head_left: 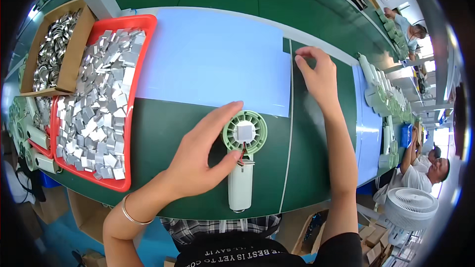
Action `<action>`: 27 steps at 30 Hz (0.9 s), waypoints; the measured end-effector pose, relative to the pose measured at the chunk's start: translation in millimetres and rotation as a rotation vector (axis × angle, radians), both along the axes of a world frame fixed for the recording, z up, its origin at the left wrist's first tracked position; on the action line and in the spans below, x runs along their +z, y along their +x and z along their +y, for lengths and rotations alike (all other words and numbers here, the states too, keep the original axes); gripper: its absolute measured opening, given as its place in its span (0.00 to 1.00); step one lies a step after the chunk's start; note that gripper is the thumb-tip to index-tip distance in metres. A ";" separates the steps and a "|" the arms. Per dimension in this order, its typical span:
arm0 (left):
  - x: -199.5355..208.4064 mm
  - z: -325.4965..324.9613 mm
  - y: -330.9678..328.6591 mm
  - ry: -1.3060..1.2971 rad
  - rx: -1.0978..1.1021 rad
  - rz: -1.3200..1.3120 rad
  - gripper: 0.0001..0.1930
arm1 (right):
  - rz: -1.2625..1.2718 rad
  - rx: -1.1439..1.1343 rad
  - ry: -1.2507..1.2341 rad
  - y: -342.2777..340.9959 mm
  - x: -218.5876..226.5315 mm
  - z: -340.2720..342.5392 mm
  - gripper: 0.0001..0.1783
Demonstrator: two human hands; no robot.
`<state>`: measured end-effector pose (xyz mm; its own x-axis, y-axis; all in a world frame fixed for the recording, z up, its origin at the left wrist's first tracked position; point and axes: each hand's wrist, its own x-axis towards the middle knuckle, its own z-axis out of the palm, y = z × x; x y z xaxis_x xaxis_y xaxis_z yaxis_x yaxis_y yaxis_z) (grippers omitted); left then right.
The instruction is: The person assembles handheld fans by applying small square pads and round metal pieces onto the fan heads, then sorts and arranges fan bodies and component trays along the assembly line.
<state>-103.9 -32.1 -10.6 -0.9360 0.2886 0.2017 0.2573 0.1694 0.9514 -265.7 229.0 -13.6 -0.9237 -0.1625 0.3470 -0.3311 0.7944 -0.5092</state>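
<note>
A handheld fan (pixel 240 183) with a pale handle and a round light-green slotted head lies in front of me, handle toward my body. A grey square piece (pixel 245 133) sits at the centre of the head, and thin red and dark wires (pixel 242 156) show just below it. My left hand (pixel 203 151) curves round the left side of the head, fingers at the top rim and thumb by the wires. Apart from the fan, my right hand (pixel 319 74) hovers to the upper right, thumb and forefinger bent with a small gap and nothing visible between them.
At the left, a red tray (pixel 127 133) holds many small grey and silver pieces. Beside it stands a cardboard box (pixel 81 44) of metal rings. A blue sheet (pixel 213 54) covers part of the green table. More fan parts (pixel 378 96) line the right; co-workers sit beyond.
</note>
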 end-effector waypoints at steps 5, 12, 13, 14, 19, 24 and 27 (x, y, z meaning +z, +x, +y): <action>-3.7 -2.9 -0.6 0.035 0.000 -0.009 0.34 | -0.068 -0.030 0.107 -15.1 -2.0 -8.9 0.08; -2.7 -4.8 4.6 -0.013 0.007 0.031 0.34 | 0.093 0.025 0.100 -18.3 -12.8 -10.0 0.08; -6.2 -5.0 6.1 0.002 0.009 0.034 0.34 | 0.047 0.012 0.073 -16.6 -12.2 -10.1 0.08; -9.4 -4.2 7.3 0.022 0.005 0.034 0.34 | 0.042 0.001 0.073 -16.2 -11.7 -10.2 0.08; -7.1 -2.4 10.2 0.064 -0.027 -0.009 0.33 | -0.031 -0.022 0.035 -18.5 -8.1 -11.5 0.07; -7.2 -2.4 9.4 0.021 -0.012 -0.005 0.33 | 0.073 0.008 0.060 -20.4 -14.6 -11.2 0.06; -6.5 -4.2 6.9 0.018 -0.018 -0.031 0.33 | -0.011 -0.007 0.106 -25.2 -11.4 -13.4 0.06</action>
